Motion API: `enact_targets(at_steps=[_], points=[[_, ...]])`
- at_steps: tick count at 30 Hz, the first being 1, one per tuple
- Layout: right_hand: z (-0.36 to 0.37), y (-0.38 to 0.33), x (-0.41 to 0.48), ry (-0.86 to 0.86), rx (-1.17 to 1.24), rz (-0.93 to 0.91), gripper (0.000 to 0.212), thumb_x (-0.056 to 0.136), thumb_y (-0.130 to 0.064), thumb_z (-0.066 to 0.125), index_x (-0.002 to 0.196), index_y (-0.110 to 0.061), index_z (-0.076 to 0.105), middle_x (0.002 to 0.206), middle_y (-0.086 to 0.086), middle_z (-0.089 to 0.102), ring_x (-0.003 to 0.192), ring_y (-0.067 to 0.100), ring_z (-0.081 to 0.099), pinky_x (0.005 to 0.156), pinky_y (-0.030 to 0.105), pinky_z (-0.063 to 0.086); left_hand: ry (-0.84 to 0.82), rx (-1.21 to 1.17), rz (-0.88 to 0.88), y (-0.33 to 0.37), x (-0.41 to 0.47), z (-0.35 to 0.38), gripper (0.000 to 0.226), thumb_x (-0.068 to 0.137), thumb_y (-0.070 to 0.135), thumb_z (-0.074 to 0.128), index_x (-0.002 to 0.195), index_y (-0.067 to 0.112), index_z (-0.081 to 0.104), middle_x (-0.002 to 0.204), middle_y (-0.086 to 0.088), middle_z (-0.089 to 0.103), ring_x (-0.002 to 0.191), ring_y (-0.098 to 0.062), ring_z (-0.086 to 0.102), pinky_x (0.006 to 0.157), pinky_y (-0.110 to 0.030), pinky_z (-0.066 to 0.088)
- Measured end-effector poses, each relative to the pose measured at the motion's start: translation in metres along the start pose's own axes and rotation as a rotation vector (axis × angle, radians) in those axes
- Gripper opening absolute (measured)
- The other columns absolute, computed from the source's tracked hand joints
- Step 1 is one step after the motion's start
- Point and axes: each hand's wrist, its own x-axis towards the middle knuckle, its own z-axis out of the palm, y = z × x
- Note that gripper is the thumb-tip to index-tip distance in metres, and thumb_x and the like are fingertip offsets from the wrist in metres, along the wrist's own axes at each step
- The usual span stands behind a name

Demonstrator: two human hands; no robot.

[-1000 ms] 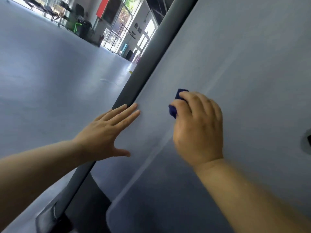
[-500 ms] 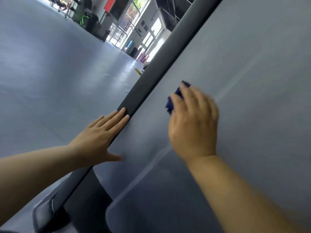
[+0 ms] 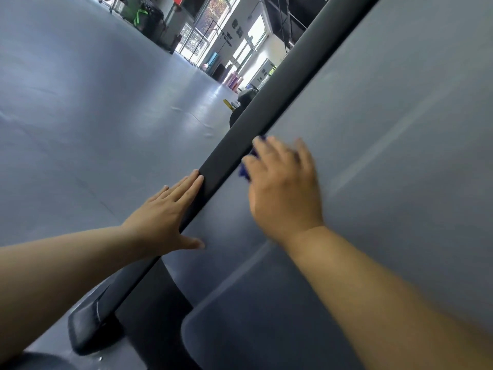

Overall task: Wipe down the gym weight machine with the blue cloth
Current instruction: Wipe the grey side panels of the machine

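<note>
The weight machine's broad grey panel (image 3: 386,145) fills the right half of the view, edged on its left by a slanted black frame bar (image 3: 280,84). My right hand (image 3: 282,188) presses the blue cloth (image 3: 245,170) against the panel right beside the bar; only a dark blue corner of the cloth shows past my fingers, and the hand is blurred. My left hand (image 3: 165,217) lies flat with straight fingers on the bar's outer edge, thumb on the panel, a little below and left of the right hand.
The bar ends in a black foot (image 3: 88,332) on the grey gym floor (image 3: 93,116). A darker rounded panel section (image 3: 253,329) sits below my right forearm. Far behind, there are windows, black equipment and rolled mats (image 3: 232,81).
My right hand has slid the cloth up and left across the panel until it reaches the black bar. The left hand has shifted from the panel's edge onto the bar.
</note>
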Motion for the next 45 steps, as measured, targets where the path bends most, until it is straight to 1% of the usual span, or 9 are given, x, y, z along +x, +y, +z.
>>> enact_targets(at_steps=[5, 9, 14, 21, 24, 27, 34, 41, 45], points=[[0.022, -0.045, -0.025, -0.387, 0.045, -0.307, 0.037, 0.074, -0.034, 0.075, 0.106, -0.016, 0.071, 0.129, 0.010, 0.064, 0.128, 0.026, 0.054, 0.114, 0.053, 0.028, 0.019, -0.029, 0.000, 0.000, 0.000, 0.002, 0.131, 0.067, 0.076, 0.067, 0.140, 0.037, -0.034, 0.147, 0.025, -0.036, 0.142, 0.003, -0.003, 0.118, -0.024, 0.005], [0.013, -0.019, -0.006, -0.123, 0.045, -0.184, 0.018, 0.073, -0.018, 0.073, 0.091, -0.016, 0.073, 0.114, 0.007, 0.071, 0.117, 0.025, 0.061, 0.113, 0.050, 0.020, 0.033, -0.025, 0.013, -0.001, 0.000, 0.003, 0.130, 0.068, 0.074, 0.069, 0.139, 0.036, -0.033, 0.151, 0.020, -0.034, 0.150, -0.012, 0.006, 0.119, -0.027, 0.010], [-0.001, 0.000, -0.012, 0.040, 0.015, 0.032, 0.024, 0.084, -0.013, 0.057, 0.104, -0.015, 0.069, 0.126, 0.006, 0.064, 0.122, 0.028, 0.056, 0.111, 0.049, 0.025, 0.034, -0.092, 0.008, -0.002, -0.005, 0.008, 0.129, 0.069, 0.070, 0.072, 0.139, 0.039, -0.031, 0.154, 0.021, -0.031, 0.151, -0.013, 0.004, 0.115, -0.020, 0.010], [0.022, -0.067, -0.045, -0.565, 0.036, -0.318, 0.037, 0.089, -0.026, 0.052, 0.123, -0.015, 0.064, 0.148, 0.009, 0.048, 0.142, 0.026, 0.036, 0.118, 0.058, 0.010, 0.019, -0.011, 0.032, -0.012, -0.012, 0.015, 0.132, 0.067, 0.072, 0.072, 0.142, 0.038, -0.031, 0.152, 0.020, -0.035, 0.151, -0.015, 0.005, 0.116, -0.023, 0.010], [0.022, -0.055, -0.037, -0.329, 0.085, -0.240, 0.024, 0.077, -0.018, 0.060, 0.097, -0.014, 0.073, 0.124, 0.009, 0.067, 0.125, 0.026, 0.057, 0.111, 0.058, 0.032, 0.006, 0.046, 0.034, -0.017, -0.016, 0.015, 0.132, 0.067, 0.072, 0.071, 0.142, 0.035, -0.031, 0.152, 0.018, -0.033, 0.150, -0.018, 0.010, 0.118, -0.026, 0.013], [0.013, -0.039, -0.026, -0.087, 0.122, 0.048, 0.028, 0.084, -0.010, 0.044, 0.096, -0.012, 0.069, 0.128, 0.013, 0.064, 0.123, 0.031, 0.057, 0.107, 0.048, 0.034, -0.026, 0.093, -0.001, -0.027, -0.021, 0.014, 0.132, 0.068, 0.073, 0.070, 0.140, 0.032, -0.032, 0.151, 0.015, -0.033, 0.151, -0.017, 0.004, 0.120, -0.027, 0.008], [0.035, -0.082, -0.076, -0.449, 0.104, -0.277, 0.046, 0.082, -0.022, 0.032, 0.102, -0.017, 0.073, 0.131, 0.010, 0.063, 0.127, 0.024, 0.055, 0.113, 0.049, 0.033, 0.011, 0.072, 0.058, -0.015, -0.020, 0.016, 0.131, 0.068, 0.072, 0.070, 0.148, 0.027, -0.024, 0.153, 0.013, -0.031, 0.150, -0.012, 0.002, 0.114, -0.020, 0.000], [-0.009, -0.023, -0.067, -0.041, 0.081, 0.124, 0.030, 0.087, -0.012, 0.045, 0.104, -0.017, 0.070, 0.133, 0.005, 0.062, 0.124, 0.026, 0.055, 0.099, 0.039, 0.027, 0.078, 0.197, 0.202, 0.002, -0.016, 0.008, 0.127, 0.070, 0.074, 0.064, 0.148, 0.032, -0.027, 0.157, 0.010, -0.032, 0.141, 0.001, -0.027, 0.115, -0.017, -0.015], [0.005, -0.047, -0.117, -0.223, 0.089, -0.099, 0.034, 0.080, -0.015, 0.062, 0.112, -0.018, 0.070, 0.138, 0.006, 0.058, 0.128, 0.025, 0.052, 0.103, 0.041, 0.029, 0.092, 0.263, 0.233, 0.004, -0.017, 0.010, 0.131, 0.070, 0.072, 0.068, 0.152, 0.029, -0.024, 0.159, 0.005, -0.027, 0.145, -0.005, -0.025, 0.119, -0.023, -0.013]])
